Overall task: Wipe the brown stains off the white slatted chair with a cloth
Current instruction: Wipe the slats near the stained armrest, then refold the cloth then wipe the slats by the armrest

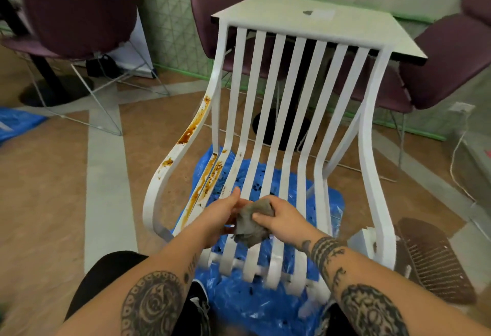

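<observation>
The white slatted chair (287, 102) faces me, its seat low in the middle of the view. Brown stains (191, 128) run down its left armrest, and more streak the two leftmost seat slats (207, 179). Above the seat's front I hold a crumpled grey cloth (251, 225) between both hands. My left hand (221, 216) cups it from the left with the thumb raised. My right hand (279, 216) grips it from the right, thumb pressed into the fabric. The cloth is apart from the stains, which lie up and to its left.
A blue plastic sheet (239, 298) lies on the floor under the chair. Behind the chair stand a white table (372, 25) and several purple chairs (79, 9). A brown brush-like mat (435, 258) lies at the right, and a white cable (457, 155) runs along the floor.
</observation>
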A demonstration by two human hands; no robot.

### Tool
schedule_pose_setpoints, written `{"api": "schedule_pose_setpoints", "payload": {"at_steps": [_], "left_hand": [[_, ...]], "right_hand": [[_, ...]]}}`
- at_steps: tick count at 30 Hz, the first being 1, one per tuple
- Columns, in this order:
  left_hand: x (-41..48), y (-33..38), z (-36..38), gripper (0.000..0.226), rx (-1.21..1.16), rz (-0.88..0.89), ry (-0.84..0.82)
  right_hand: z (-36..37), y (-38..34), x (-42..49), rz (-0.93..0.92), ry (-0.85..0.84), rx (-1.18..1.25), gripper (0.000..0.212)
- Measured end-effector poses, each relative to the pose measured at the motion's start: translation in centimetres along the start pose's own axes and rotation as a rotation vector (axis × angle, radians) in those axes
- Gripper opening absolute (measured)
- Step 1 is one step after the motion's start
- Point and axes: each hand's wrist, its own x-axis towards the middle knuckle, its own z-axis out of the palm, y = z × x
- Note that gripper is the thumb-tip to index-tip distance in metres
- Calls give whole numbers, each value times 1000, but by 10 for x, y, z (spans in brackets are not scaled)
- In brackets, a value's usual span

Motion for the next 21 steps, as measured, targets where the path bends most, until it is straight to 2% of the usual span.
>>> {"api": "schedule_pose_setpoints", "payload": {"at_steps": [2,4,7,11,17,21], "left_hand": [[-5,2,7,59,-98,7,-50],[-11,5,12,44,-127,56,-63],[-17,12,17,24,-50,139,-68],[-21,21,25,22,-11,193,-51],[-30,33,49,14,72,224,122],[-44,34,56,13,56,211,120]], "right_hand": [[-12,-6,-3,12,63,69,6],[-24,-13,-8,10,129,137,8],[-41,-20,-15,3,205,205,16],[-60,-28,-26,9,238,252,18],[-77,-33,-34,41,368,158,22],[-80,-39,-36,26,378,212,15]]}}
